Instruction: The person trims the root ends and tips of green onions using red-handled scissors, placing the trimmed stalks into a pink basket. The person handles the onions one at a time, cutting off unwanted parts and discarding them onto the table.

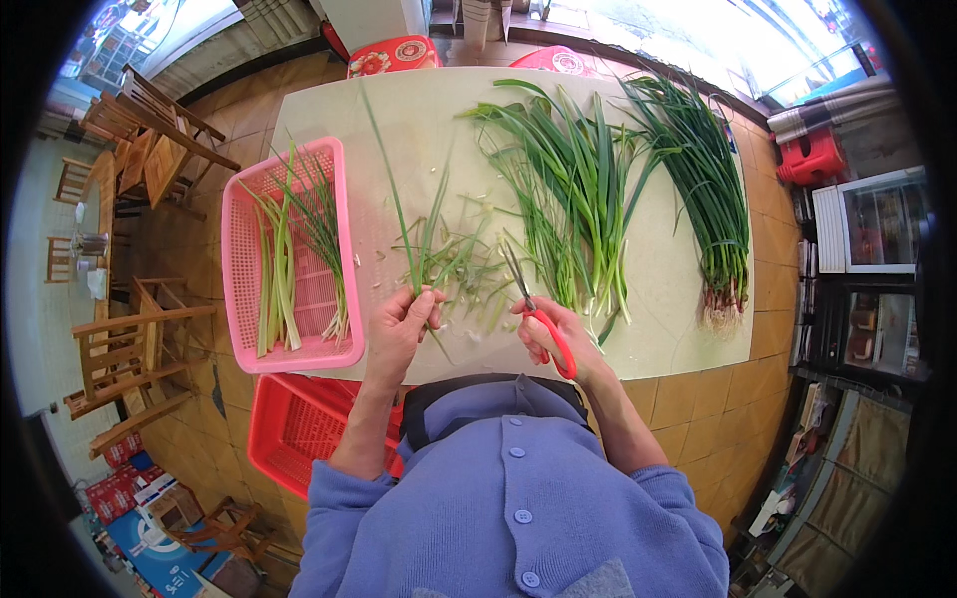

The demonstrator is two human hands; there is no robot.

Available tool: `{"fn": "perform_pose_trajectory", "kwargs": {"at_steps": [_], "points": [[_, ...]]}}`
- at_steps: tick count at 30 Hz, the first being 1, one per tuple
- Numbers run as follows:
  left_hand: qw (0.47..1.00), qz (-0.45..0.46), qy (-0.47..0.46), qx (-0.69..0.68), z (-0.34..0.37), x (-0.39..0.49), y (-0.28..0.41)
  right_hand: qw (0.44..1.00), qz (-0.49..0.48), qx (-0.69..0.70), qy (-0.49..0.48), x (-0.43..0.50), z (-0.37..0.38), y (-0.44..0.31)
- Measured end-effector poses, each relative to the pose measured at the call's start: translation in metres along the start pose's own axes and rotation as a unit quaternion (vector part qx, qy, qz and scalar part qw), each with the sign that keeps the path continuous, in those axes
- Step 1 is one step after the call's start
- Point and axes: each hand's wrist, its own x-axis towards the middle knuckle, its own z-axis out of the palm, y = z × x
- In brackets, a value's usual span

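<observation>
Pinched in the fingers of my left hand [402, 327] are a few thin green stalks [404, 217], their long leaves pointing away from me. My right hand [557, 329] grips red-handled scissors [549, 340], blades pointing forward and nearly together. Between and beyond my hands lies a litter of green trimmings [463, 261]. Right of them is a pile of leafy green stalks [587, 194] with pale ends toward me. A thick bunch of dark green stalks [699, 187] with reddish bases and roots lies farther right. At left, a pink plastic basket [353, 247] holds celery-like stalks [277, 276] and thin green ones [327, 239].
All this is on a pale table [673, 299]. A red plastic basket [291, 426] stands below its near left edge. Red stools [395, 56] are at the far side. Wooden chairs [134, 329] stand at left, and a glass-fronted cabinet [878, 217] at right.
</observation>
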Motion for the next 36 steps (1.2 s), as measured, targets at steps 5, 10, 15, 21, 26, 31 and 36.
{"fn": "perform_pose_trajectory", "kwargs": {"at_steps": [5,10,15,21,26,31,36], "points": [[1.000,-0.009,-0.020,0.014,-0.010,-0.006,0.005,0.999,0.018,0.023,-0.034,0.009,0.005,-0.004],[0.998,-0.009,-0.037,0.042,-0.018,-0.010,0.004,0.999,0.017,0.023,-0.032,0.013,0.010,-0.004],[0.999,-0.021,-0.029,0.035,-0.029,-0.016,0.003,0.999,0.037,0.026,-0.023,0.015,0.005,0.002],[0.996,-0.063,-0.031,0.050,-0.043,-0.025,0.008,0.998,0.012,0.046,-0.027,0.017,0.000,0.003],[0.994,-0.068,-0.056,0.068,-0.049,-0.030,0.007,0.999,-0.006,0.024,-0.038,0.018,0.000,-0.001],[0.990,-0.067,-0.085,0.089,-0.054,-0.034,0.003,1.000,-0.004,0.011,-0.025,0.021,0.002,-0.005],[0.989,-0.085,-0.101,0.072,-0.064,-0.041,0.002,1.000,0.016,-0.006,-0.021,0.020,-0.001,-0.003]]}}
